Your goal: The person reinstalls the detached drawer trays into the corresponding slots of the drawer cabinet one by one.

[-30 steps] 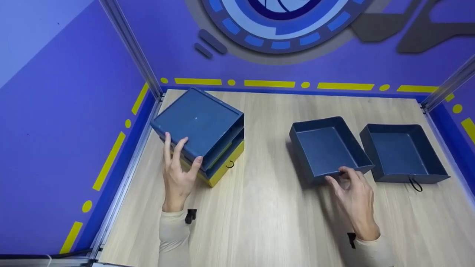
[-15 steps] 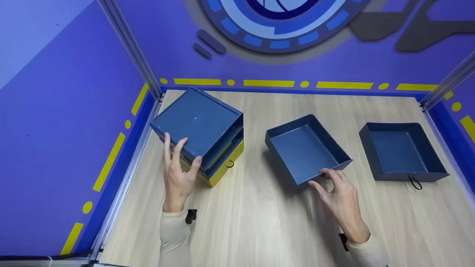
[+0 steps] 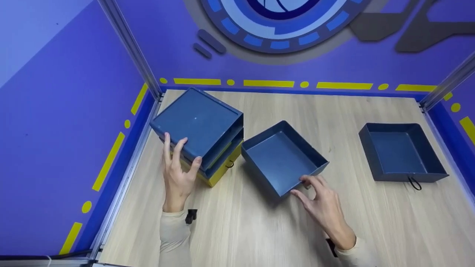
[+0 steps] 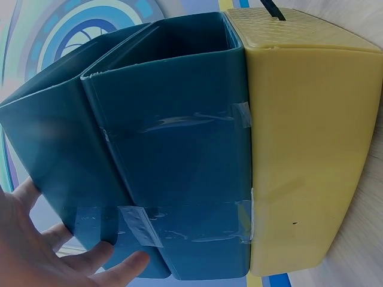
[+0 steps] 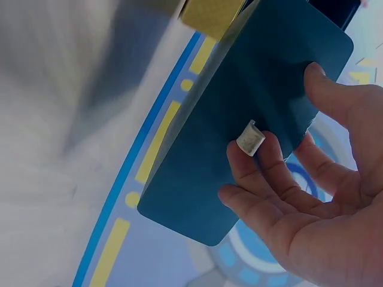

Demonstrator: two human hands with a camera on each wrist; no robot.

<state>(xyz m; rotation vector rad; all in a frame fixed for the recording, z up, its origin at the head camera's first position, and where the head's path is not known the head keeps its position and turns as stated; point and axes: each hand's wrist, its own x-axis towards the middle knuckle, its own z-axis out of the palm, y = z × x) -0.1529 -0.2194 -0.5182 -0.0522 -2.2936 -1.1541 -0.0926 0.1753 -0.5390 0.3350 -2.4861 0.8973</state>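
Observation:
My left hand (image 3: 179, 176) rests spread against the edge and side of a drawer cabinet (image 3: 196, 118). In the left wrist view, its two blue housings (image 4: 179, 149) are stacked with a yellow bottom unit (image 4: 311, 161), and clear tape spans the sides. My right hand (image 3: 326, 209) grips an open-topped dark blue drawer (image 3: 284, 159) by its front, tilted above the table and close to the cabinet's right side. A small pale tab (image 5: 250, 139) sticks out from the drawer front between the fingers. The drawer's inside is bare.
Another dark blue drawer (image 3: 402, 152) with a black loop pull (image 3: 415, 184) stands at the right on the wooden table (image 3: 349, 126). The yellow unit carries a small black pull (image 3: 230, 164) on its front. Purple panels (image 3: 74, 122) enclose the left, back and right sides.
My right hand has carried the drawer leftward, away from the other drawer and towards the cabinet, turning it somewhat. The left hand has stayed on the cabinet.

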